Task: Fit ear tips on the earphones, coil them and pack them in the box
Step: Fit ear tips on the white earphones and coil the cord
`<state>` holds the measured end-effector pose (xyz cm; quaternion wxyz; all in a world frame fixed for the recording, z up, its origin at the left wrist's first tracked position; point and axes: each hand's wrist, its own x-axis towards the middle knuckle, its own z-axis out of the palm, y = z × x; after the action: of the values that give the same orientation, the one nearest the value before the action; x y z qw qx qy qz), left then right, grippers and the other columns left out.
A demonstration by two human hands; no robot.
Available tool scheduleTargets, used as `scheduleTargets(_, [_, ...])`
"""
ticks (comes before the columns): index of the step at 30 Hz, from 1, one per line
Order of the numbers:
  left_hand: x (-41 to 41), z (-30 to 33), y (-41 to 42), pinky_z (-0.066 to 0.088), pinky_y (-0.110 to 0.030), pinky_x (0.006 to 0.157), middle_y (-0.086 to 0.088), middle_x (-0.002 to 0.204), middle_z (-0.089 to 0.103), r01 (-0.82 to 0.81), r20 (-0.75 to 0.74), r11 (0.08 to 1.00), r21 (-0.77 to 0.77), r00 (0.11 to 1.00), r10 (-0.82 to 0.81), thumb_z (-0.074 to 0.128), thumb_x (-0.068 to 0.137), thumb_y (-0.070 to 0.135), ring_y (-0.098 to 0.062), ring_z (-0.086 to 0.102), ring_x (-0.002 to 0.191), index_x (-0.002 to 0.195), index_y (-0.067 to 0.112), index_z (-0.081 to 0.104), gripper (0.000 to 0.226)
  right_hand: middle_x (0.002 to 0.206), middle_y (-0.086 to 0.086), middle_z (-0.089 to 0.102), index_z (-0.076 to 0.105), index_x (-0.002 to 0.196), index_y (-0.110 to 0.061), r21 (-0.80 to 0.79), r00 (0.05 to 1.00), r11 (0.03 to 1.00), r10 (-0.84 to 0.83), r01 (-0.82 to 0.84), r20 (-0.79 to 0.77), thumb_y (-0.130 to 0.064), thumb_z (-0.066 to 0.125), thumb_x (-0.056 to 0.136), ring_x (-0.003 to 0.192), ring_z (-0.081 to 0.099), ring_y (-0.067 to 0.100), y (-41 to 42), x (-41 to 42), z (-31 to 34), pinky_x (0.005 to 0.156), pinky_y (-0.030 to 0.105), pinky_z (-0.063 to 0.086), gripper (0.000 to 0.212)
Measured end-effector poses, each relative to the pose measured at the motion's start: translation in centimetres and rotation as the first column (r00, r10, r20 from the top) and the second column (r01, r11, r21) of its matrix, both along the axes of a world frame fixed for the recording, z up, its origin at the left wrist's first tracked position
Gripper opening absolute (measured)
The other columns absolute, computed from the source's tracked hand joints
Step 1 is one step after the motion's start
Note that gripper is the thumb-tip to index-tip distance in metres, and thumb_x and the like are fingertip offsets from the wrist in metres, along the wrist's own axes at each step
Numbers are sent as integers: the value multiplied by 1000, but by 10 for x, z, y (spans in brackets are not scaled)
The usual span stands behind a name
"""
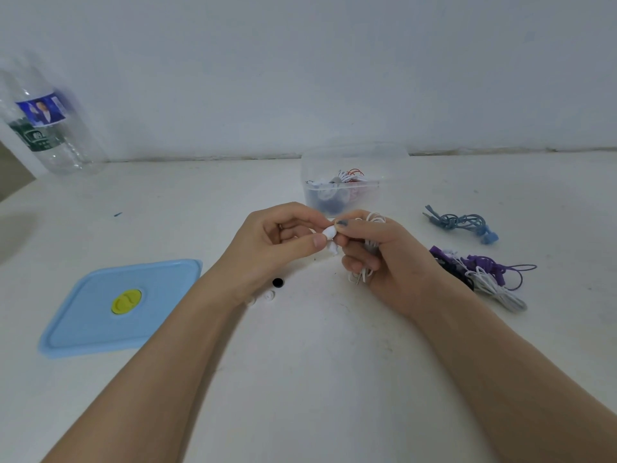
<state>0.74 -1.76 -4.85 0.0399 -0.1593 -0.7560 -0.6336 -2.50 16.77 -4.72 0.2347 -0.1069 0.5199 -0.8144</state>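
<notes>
We log a clear plastic bottle (46, 128) with a blue and green label, upright at the table's (300, 379) far left edge | a white wall (300, 61) along the table's far side | a small dark speck (117, 214) on the table, near the bottle.

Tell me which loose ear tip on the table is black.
The black ear tip, farthest from the camera; the two other loose ear tips nearer the left wrist are white.

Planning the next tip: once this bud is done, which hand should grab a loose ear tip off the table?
Left, probably. The loose ear tips lie right beside the left hand's wrist. The right hand grips the white earphones with their coiled cable, so it is not free.
</notes>
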Motion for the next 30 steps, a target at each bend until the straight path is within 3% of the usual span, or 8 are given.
scheduleTargets(2, [2, 1, 0, 49, -18, 73, 9, 77, 72, -12, -5, 1000, -9, 1000, 12, 71, 88, 6, -6, 61, 71, 96, 16, 74, 13, 61, 3, 61, 60, 78, -1, 0, 1000, 1000, -10, 10, 4, 0, 53, 92, 38, 25, 9, 0, -1, -1, 46, 20, 32, 16])
scheduleTargets(6, [1, -1, 2, 47, -28, 72, 0, 80, 73, -64, -32, 998, -15, 997, 63, 72, 86, 16, -15, 57, 71, 94, 15, 77, 9, 64, 6, 60, 59, 76, -3, 0, 1000, 1000, -25, 25, 7, -1, 54, 93, 38, 27, 9, -2, -3, -3, 46, 21, 34, 17])
scheduleTargets(11, [1, 1, 3, 49, -19, 69, 8, 78, 73, -64, -50, 998, -15, 997, 63, 72, 90, 14, -9, 59, 68, 95, 10, 75, 7, 68, 8, 62, 63, 69, -7, 1, 1000, 1000, 4, -4, -13, -1, 55, 92, 41, 26, 9, -2, -4, -5, 46, 21, 33, 25])
scheduleTargets(17, [2, 1, 2, 49, -21, 70, 7, 78, 72, -57, -45, 998, -33, 997, 56, 69, 90, 15, -10, 59, 70, 99, 4, 73, 15, 69, 9, 62, 63, 70, -6, -3, 1000, 1000, -12, 12, 1, 0, 56, 92, 40, 27, 9, -2, -5, -5, 45, 21, 34, 25])
scheduleTargets(23, [1, 0, 3, 49, -21, 69, 2, 79, 72, -99, -41, 993, -59, 994, 97, 71, 94, 12, -15, 55, 69, 97, 8, 74, 6, 70, 9, 62, 61, 77, -5, -5, 1000, 1000, -1, 1, 9, -2, 54, 94, 40, 26, 9, -2, -5, -5, 45, 20, 34, 19])
scheduleTargets(27, [0, 2, -1, 51, -25, 72, 2, 99, 74, -88, -5, 993, -76, 996, 88, 68, 89, 29, -18, 59, 76, 109, 14, 68, 25, 68, 2, 61, 74, 87, -8, -10, 1000, 1000, -6, 6, 15, -6, 52, 96, 39, 24, 8, 0, -4, -3, 46, 20, 30, 23])
scheduleTargets(30, [2, 1, 0, 50, -32, 73, 4, 102, 73, -59, 18, 991, -121, 998, 62, 69, 90, 18, -16, 60, 75, 109, 15, 64, 20, 71, 0, 64, 72, 95, -7, -6, 1000, 1000, -1, 1, 21, -7, 49, 98, 41, 23, 8, 0, -3, -3, 45, 18, 32, 22])
